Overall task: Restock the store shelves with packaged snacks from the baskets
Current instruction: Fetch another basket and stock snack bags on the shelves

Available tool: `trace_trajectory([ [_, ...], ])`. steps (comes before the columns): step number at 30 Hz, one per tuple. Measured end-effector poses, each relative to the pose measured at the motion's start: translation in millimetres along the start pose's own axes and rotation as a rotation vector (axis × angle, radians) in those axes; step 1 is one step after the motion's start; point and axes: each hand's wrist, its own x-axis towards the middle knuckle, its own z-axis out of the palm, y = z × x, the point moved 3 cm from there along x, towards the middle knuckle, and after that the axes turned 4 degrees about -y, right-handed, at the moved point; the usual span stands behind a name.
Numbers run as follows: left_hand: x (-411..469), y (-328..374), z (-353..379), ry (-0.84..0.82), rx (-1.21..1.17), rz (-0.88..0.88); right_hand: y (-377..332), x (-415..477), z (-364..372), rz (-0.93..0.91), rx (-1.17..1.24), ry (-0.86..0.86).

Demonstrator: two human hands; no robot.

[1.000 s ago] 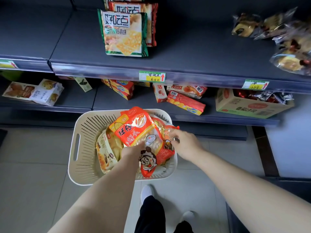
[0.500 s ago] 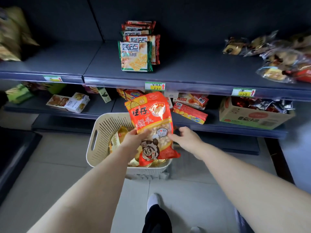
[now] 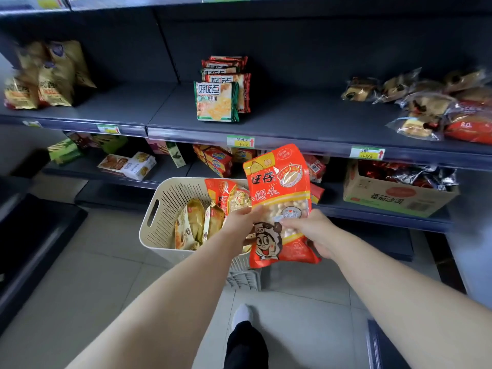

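I hold an orange-red snack bag [image 3: 279, 187] with a cartoon face upright in front of the shelves, above the right side of a cream plastic basket [image 3: 162, 209]. My left hand [image 3: 241, 225] grips the bag's left edge. My right hand [image 3: 311, 233] grips its right edge with the thumb across the front. More packets lie in the basket: a second orange bag [image 3: 221, 193] and yellow-brown packets [image 3: 197, 225]. The dark middle shelf [image 3: 292, 121] above holds a row of green and red cracker packs [image 3: 217, 102].
Yellow bags [image 3: 45, 75] stand at the shelf's left and wrapped pastries [image 3: 426, 102] at its right. The lower shelf holds small boxes [image 3: 127, 163], red packs and a cardboard carton [image 3: 394, 198]. The basket rests on a slatted stand [image 3: 245, 275]. My foot [image 3: 242, 315] is on the tiled floor.
Both hands lifted the orange bag out of the basket and raised it upright toward the shelf. The view tilted up, showing more of the shelves.
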Motion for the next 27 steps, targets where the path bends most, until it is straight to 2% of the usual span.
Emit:
trace_trajectory([
  [9,60,-5,-61,0.179,-0.015,-0.221,-7,44,-23,-0.09,0.042,0.245],
  [22,159,-22,-83,0.204,-0.11,-0.447,-59,100,9,-0.155,-0.117,0.231],
  [23,163,-21,-82,0.216,-0.084,-0.448,-61,102,11,-0.145,-0.152,0.247],
  [24,169,-20,-84,0.225,0.045,-0.425,-63,103,12,-0.135,-0.183,0.26],
  [26,181,-11,-86,0.293,0.44,-0.295,-63,109,14,-0.106,-0.228,0.293],
  [27,187,-6,-86,0.323,0.492,-0.197,-62,111,15,-0.091,-0.237,0.312],
])
